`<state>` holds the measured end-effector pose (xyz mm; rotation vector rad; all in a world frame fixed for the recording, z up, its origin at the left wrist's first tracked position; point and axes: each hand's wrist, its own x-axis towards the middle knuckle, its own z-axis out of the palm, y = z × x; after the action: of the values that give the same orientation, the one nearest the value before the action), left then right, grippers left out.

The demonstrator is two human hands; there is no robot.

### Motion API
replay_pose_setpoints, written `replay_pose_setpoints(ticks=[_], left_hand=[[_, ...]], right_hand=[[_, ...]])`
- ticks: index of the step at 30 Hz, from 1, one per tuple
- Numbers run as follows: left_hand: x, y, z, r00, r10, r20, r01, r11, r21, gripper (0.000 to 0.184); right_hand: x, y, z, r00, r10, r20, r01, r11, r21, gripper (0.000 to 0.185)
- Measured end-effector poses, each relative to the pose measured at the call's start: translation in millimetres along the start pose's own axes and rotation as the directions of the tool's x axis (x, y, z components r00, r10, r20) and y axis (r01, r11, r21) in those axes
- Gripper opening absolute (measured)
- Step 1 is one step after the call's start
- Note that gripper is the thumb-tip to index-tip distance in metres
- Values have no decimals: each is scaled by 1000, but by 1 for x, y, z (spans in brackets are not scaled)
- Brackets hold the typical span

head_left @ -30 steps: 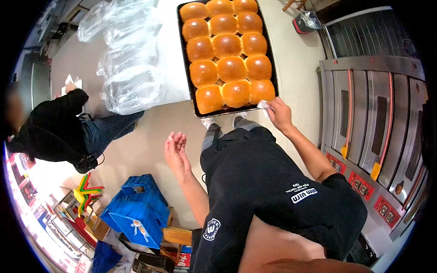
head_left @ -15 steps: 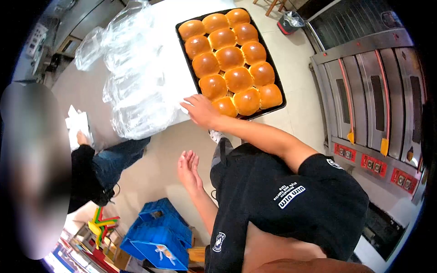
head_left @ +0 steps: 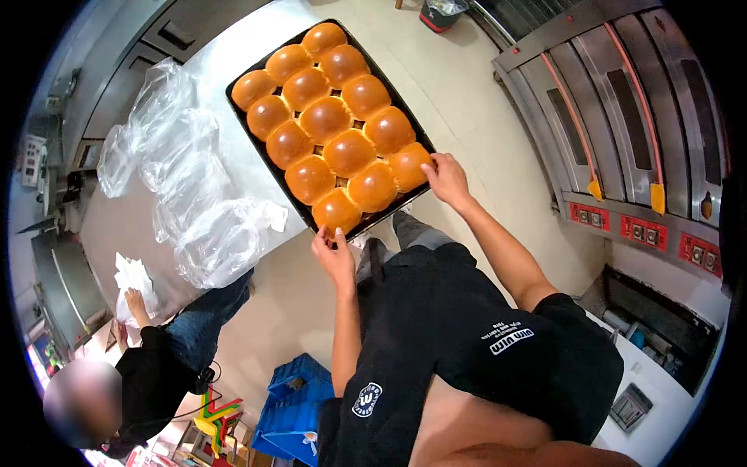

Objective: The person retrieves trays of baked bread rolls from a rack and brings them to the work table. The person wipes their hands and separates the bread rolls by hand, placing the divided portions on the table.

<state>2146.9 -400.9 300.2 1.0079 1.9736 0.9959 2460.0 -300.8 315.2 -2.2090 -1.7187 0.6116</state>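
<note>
A black tray [head_left: 419, 128] filled with rows of glossy golden buns [head_left: 325, 118] lies at an angle on the pale table. At its bottom corner, my left hand [head_left: 334, 257] has its thumb and fingertips at the rim, against the lowest bun. My right hand [head_left: 448, 180] grips the right-hand near corner, fingertips beside the corner bun. The fingers' undersides are hidden. A small white piece of paper or cloth [head_left: 274, 216] rests on the table left of the tray, near clear plastic bags [head_left: 191, 167].
Across the table at the left, another person [head_left: 159, 366] has hands on white sheets [head_left: 136, 284]. Blue crates [head_left: 292, 409] stand on the floor at lower centre. Metal ovens [head_left: 622, 109] line the right side, and a bin [head_left: 442, 15] stands at the top.
My right hand has left the white piece on the table and moved right to the tray's corner. My left hand has risen to the near corner. The view has turned.
</note>
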Motion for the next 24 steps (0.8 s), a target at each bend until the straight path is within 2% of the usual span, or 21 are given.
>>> replay_pose_setpoints(ticks=[2,5,6,9,10,13,14,15,16,17,18,19,20,21,22,23,24], left_hand=[[6,-13,12,997,58,-60,-52,994,98,50],[17,-1,12,998,-12,-63,31,950,310,57],[18,15,11,988,-152,-38,157,953,258,67],[32,17,14,952,-303,43,303,953,18,73],[34,15,18,940,-340,5,340,940,24,77],[51,-25,28,898,-430,-96,423,902,-91,71],[53,6,20,895,-446,22,434,857,-278,57],[54,7,16,900,-434,-37,409,870,-275,51],[55,9,8,903,-420,-91,385,884,-265,47],[63,12,7,906,-398,-144,351,896,-270,43],[65,21,6,911,-388,-137,307,863,-401,39],[67,30,-5,874,-484,-49,404,778,-480,35],[70,22,-11,847,-531,-3,459,735,-499,35],[75,19,-18,819,-572,42,509,691,-513,39],[83,17,-29,770,-592,238,580,493,-649,46],[96,29,-43,719,-546,430,636,268,-723,55],[106,44,-56,661,-450,601,684,30,-729,63]], right_hand=[[6,-10,-7,999,7,32,-6,999,-43,47],[18,-12,-13,990,70,122,-65,997,-48,49],[21,-8,-9,994,46,102,-42,998,-40,50],[28,-11,-8,993,78,88,-75,997,-34,50],[32,-12,-8,993,78,89,-77,997,-11,50],[41,-14,-13,991,68,113,-77,994,83,48],[46,-21,-27,989,51,137,-70,988,135,47],[42,-24,-32,985,42,165,-73,980,186,46],[40,-19,-26,999,7,39,-15,977,214,42],[37,-15,-20,1000,22,22,-27,961,274,42],[39,-11,-19,1000,23,-2,-21,945,326,41],[42,-7,-18,1000,19,-20,-10,929,371,41],[46,-7,-19,957,164,239,-277,760,587,37],[53,-6,-24,898,227,376,-436,576,692,38],[63,-7,-27,821,247,514,-570,350,743,39],[76,-12,-30,733,223,642,-673,105,732,41],[89,-19,-34,720,128,682,-690,28,723,45]])
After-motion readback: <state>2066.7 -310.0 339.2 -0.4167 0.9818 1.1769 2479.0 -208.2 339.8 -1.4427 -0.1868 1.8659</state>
